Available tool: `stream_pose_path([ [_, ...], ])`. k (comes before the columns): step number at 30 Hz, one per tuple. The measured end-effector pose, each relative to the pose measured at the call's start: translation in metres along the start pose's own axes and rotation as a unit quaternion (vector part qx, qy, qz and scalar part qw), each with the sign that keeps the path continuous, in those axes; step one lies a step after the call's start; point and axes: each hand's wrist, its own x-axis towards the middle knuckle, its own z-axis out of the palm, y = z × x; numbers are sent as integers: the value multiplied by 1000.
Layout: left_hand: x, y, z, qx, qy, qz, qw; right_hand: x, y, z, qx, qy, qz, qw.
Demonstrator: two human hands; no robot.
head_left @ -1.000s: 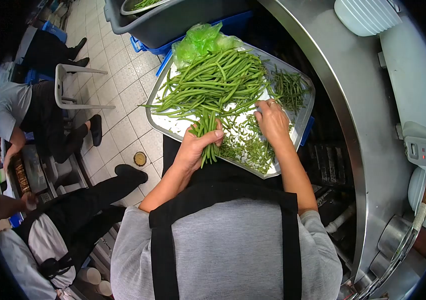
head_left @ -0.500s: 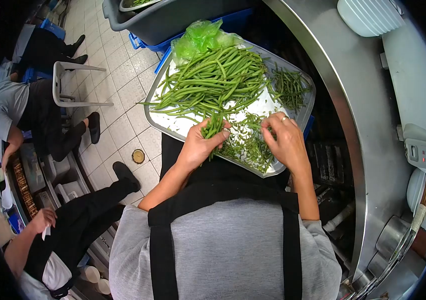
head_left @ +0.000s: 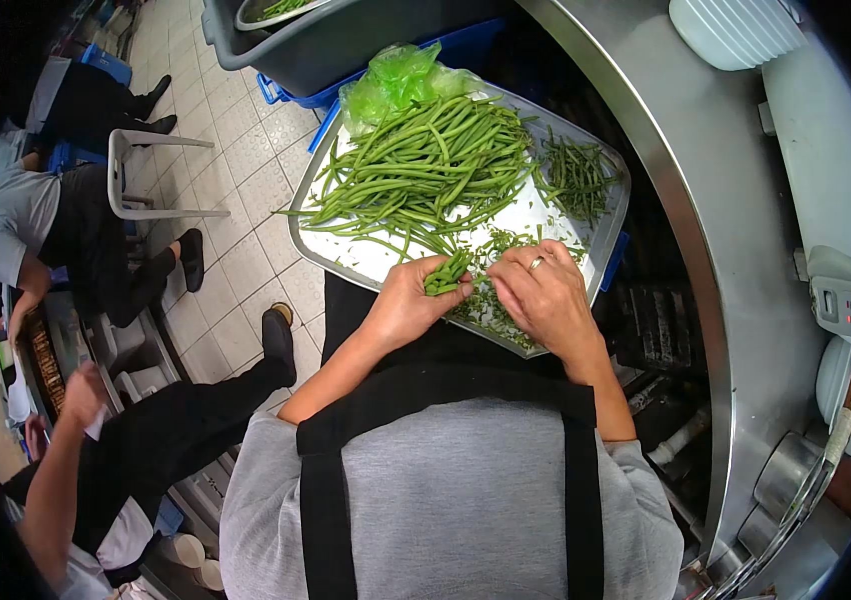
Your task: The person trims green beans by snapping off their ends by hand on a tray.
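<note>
A metal tray lies in front of me with a large heap of long green beans on it. My left hand is closed around a small bunch of green beans, whose ends point up between thumb and fingers. Just right of it, my right hand has its fingers bent together over the bean trimmings; whatever its fingertips hold is too small to make out. Darker thin beans form a pile at the tray's right side. Crumpled green plastic rests at the tray's far edge.
A grey tub stands beyond the tray. A steel counter curves along the right, with white bowls and a white appliance. At left are a white stool, a crouching person and another person's arm.
My right hand has moved left, close to my left hand. My left hand has shifted slightly right with its beans. At lower left, a co-worker's arm and foot have moved.
</note>
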Motion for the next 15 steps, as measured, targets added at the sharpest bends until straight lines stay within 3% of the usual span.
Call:
stream_pose_path([
  [5,1,-10,2,24,-25,20,999,-2,-3,4,4,0,21,1000],
  [8,0,-8,2,-16,-37,18,999,-6,-2,10,116,28,105,987],
  [11,1,0,-4,-44,-50,-4,998,-14,6,20,296,103,240,919],
  [13,-1,-2,-4,-75,-51,-23,996,-18,14,21,421,132,339,831],
  [15,-1,-7,-1,-140,-20,-16,990,-22,21,17,408,61,297,861],
])
